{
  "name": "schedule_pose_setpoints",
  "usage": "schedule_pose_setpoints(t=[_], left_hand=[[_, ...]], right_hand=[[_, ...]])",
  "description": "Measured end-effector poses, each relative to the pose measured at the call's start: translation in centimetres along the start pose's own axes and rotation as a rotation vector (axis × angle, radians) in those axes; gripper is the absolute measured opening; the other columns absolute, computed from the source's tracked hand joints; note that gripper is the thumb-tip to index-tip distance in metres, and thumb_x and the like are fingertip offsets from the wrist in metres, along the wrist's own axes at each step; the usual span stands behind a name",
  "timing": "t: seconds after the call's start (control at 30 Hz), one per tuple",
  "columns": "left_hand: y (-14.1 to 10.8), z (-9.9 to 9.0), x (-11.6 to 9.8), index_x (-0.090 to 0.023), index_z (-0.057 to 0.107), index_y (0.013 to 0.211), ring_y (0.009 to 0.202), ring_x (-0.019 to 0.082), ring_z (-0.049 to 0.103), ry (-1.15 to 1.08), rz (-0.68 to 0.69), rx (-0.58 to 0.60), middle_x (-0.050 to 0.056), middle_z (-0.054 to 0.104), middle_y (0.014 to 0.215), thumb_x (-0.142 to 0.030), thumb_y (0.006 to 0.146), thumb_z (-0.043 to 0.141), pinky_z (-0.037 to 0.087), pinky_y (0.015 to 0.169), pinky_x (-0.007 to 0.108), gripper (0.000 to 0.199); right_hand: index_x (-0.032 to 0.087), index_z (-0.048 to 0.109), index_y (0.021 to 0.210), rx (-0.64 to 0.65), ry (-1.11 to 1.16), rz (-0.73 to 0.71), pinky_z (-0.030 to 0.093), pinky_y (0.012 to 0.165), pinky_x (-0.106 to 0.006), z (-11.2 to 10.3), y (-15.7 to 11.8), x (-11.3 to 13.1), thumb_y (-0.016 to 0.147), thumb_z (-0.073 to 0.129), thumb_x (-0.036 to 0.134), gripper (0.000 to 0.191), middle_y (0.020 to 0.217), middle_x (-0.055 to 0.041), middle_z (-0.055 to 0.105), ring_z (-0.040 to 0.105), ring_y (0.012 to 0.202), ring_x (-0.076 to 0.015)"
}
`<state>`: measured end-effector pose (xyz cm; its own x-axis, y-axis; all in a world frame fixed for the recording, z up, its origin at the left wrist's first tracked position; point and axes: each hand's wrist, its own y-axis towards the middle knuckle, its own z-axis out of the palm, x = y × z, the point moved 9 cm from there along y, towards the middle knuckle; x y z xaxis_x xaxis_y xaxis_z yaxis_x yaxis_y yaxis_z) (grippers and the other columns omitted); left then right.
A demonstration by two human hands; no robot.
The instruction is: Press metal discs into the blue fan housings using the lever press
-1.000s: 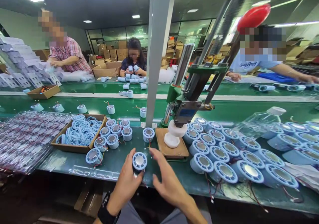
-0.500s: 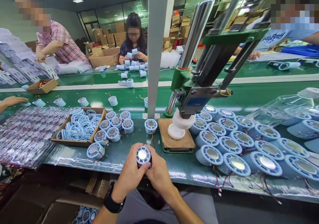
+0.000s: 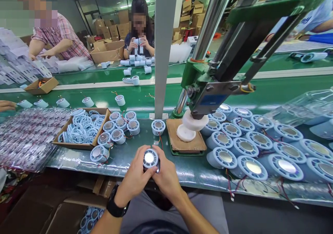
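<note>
Both my hands are wrapped around one light-blue round motor housing (image 3: pixel 150 157) with a shiny metal disc on top, held above the bench's front edge. My left hand (image 3: pixel 139 171) grips it from the left, thumb across the near side. From the right, my right hand (image 3: pixel 166 175) closes round it; the underside is hidden by my fingers. Just beyond them stands a single similar housing (image 3: pixel 158 127) with red wires trailing toward me. To its right is a press with a white round upper pad (image 3: pixel 195 120) above a white cup (image 3: pixel 186 133) on a brown board.
A carton of light-blue rings (image 3: pixel 85 128) stands left, beside grouped housings (image 3: pixel 118 135). Many wired housings (image 3: pixel 246 146) crowd the right side. Behind runs a green conveyor (image 3: pixel 104 103) with spaced housings. A grey post (image 3: pixel 166 53) rises centrally. Co-workers sit or stand beyond.
My view has shifted slightly, and the press appears larger and further right. Both hands still hold the motor housing. The co-worker opposite has raised the blue parts toward the face.
</note>
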<state>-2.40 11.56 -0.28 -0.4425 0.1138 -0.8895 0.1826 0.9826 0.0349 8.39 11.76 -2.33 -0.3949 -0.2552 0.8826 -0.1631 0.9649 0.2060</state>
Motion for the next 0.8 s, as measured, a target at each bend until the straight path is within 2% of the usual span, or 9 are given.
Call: schedule_pose_setpoints(t=[0.13,0.23,0.33,0.43,0.5,0.6,0.7,0.73,0.8], left_hand=[[-0.3,0.4,0.1,-0.020,0.044,0.135,0.133,0.026,0.044,0.024,-0.016,0.010,0.012,0.046,0.142,-0.020,0.083,0.057,0.034,0.115,0.043,0.053],[-0.6,0.6,0.2,-0.021,0.040,0.139,0.137,0.024,0.041,0.033,-0.012,-0.025,0.011,0.043,0.146,-0.022,0.087,0.052,0.033,0.116,0.042,0.054],[-0.6,0.5,0.7,-0.019,0.041,0.140,0.138,0.025,0.041,0.016,-0.018,-0.052,0.011,0.045,0.148,-0.027,0.087,0.053,0.034,0.116,0.043,0.055],[-0.5,-0.1,1.2,-0.017,0.050,0.134,0.127,0.028,0.052,-0.028,-0.080,-0.071,0.011,0.056,0.138,-0.031,0.079,0.062,0.039,0.111,0.044,0.057],[-0.1,-0.3,1.0,-0.016,0.056,0.128,0.118,0.029,0.058,-0.060,-0.136,-0.084,0.010,0.064,0.127,-0.033,0.073,0.068,0.044,0.104,0.043,0.059],[1.7,0.1,-1.2,-0.017,0.060,0.124,0.110,0.028,0.062,-0.090,-0.128,-0.084,0.008,0.068,0.119,-0.031,0.067,0.073,0.048,0.098,0.041,0.061],[5.3,1.4,-5.0,-0.018,0.064,0.119,0.106,0.027,0.064,-0.096,0.000,-0.074,0.007,0.070,0.116,-0.029,0.063,0.077,0.048,0.097,0.039,0.059],[6.7,1.9,-6.1,-0.017,0.065,0.117,0.104,0.027,0.064,-0.102,0.040,-0.071,0.007,0.070,0.114,-0.028,0.062,0.078,0.048,0.096,0.039,0.058],[9.7,3.1,-7.6,-0.016,0.066,0.114,0.099,0.026,0.065,-0.140,0.091,-0.062,0.008,0.071,0.109,-0.026,0.061,0.079,0.049,0.093,0.038,0.056]], right_hand=[[0.018,0.043,0.142,0.012,0.013,0.006,0.056,0.092,-0.034,0.3,-0.1,-0.5,0.073,0.051,0.013,0.069,0.128,-0.0097,0.064,0.067,0.110,-0.0228],[0.016,0.044,0.143,0.025,-0.006,-0.067,0.054,0.100,-0.037,0.7,-0.1,-0.3,0.076,0.049,0.010,0.068,0.135,-0.0116,0.059,0.062,0.119,-0.0227],[0.014,0.040,0.148,0.107,-0.107,-0.110,0.049,0.107,-0.042,1.0,-0.3,0.0,0.079,0.047,0.008,0.070,0.144,-0.0141,0.050,0.053,0.131,-0.0241],[0.016,0.039,0.149,0.227,-0.287,-0.180,0.053,0.104,-0.044,-1.5,-0.1,2.2,0.083,0.053,0.011,0.068,0.142,-0.0140,0.052,0.055,0.129,-0.0262],[0.018,0.043,0.147,0.120,-0.405,-0.343,0.055,0.101,-0.042,-6.9,0.5,6.7,0.086,0.058,0.015,0.063,0.138,-0.0122,0.056,0.058,0.126,-0.0253],[0.018,0.053,0.136,-0.392,-0.592,-0.623,0.053,0.103,-0.036,-19.3,1.8,17.1,0.092,0.058,0.019,0.045,0.131,-0.0081,0.061,0.059,0.122,-0.0199],[0.006,0.056,0.131,-0.851,-0.721,-0.675,0.045,0.100,-0.023,-30.0,4.9,25.5,0.092,0.052,0.025,0.044,0.130,-0.0063,0.060,0.056,0.121,-0.0146],[0.002,0.055,0.129,-0.928,-0.670,-0.623,0.042,0.097,-0.020,-32.8,6.7,26.9,0.090,0.048,0.028,0.048,0.127,-0.0068,0.060,0.055,0.122,-0.0136],[-0.007,0.052,0.124,-0.868,-0.472,-0.507,0.042,0.088,-0.018,-36.1,11.5,27.4,0.088,0.032,0.031,0.056,0.123,-0.0108,0.062,0.060,0.113,-0.0098]])
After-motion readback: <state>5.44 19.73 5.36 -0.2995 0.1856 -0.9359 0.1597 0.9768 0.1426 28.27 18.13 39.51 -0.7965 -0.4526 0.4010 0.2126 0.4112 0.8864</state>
